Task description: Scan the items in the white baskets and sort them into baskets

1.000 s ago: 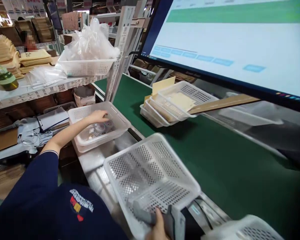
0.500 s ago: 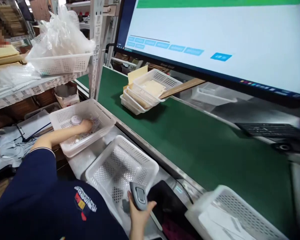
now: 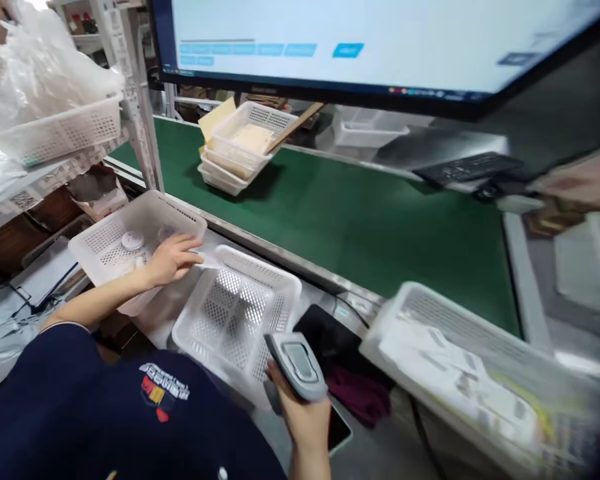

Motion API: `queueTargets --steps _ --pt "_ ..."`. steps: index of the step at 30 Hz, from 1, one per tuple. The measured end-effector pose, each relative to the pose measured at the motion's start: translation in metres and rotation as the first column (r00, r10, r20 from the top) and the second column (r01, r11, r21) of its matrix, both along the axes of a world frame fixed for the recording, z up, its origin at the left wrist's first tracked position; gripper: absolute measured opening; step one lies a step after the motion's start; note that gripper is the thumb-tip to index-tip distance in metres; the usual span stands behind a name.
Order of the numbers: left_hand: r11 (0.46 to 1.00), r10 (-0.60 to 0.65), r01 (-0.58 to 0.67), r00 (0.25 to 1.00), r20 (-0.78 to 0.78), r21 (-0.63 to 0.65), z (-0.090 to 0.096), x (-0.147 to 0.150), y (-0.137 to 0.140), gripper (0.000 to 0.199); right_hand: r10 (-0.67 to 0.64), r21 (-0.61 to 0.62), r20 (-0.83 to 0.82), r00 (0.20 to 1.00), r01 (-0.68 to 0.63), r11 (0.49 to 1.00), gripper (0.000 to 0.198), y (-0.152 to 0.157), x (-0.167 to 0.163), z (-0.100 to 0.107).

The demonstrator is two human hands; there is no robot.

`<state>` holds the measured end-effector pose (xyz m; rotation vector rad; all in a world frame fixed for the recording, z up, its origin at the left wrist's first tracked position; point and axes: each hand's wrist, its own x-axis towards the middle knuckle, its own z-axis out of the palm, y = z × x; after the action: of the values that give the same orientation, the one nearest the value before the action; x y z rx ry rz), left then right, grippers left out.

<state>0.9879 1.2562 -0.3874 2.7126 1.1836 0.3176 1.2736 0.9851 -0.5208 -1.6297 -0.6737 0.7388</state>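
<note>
My right hand (image 3: 305,417) is wrapped round the handle of a grey barcode scanner (image 3: 300,363), its head tilted up over the near right corner of an empty white perforated basket (image 3: 287,293). My left hand (image 3: 173,259) is above the right rim of another white basket (image 3: 97,233), further left. Its fingers are pinched on a pale, see-through piece, seemingly a small clear plastic bag (image 3: 211,259), blurred. Inside the left basket lie a round white-lidded container (image 3: 133,240) and small white items.
A green conveyor belt (image 3: 360,220) runs behind the baskets, with stacked baskets (image 3: 230,175) on it. A monitor (image 3: 300,83) hangs above. At right stands a basket of white packets (image 3: 410,293). A phone (image 3: 339,430) and dark red cloth (image 3: 360,397) lie near my right hand.
My left hand has come up out of the left basket and moved toward the empty one, with the pale piece. My right hand has raised the scanner. The view has turned right.
</note>
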Motion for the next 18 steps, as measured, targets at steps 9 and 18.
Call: queueTargets --steps 9,18 --pt "0.946 -0.294 0.288 0.956 -0.016 -0.151 -0.111 0.050 -0.069 0.016 0.542 -0.176 0.157 0.825 -0.517 0.838 0.038 0.003 -0.015 0.057" --pt "0.878 -0.358 0.159 0.844 -0.400 -0.451 -0.071 0.038 -0.061 0.064 0.657 -0.602 0.123 0.744 -0.470 0.645 0.032 -0.028 -0.008 0.006"
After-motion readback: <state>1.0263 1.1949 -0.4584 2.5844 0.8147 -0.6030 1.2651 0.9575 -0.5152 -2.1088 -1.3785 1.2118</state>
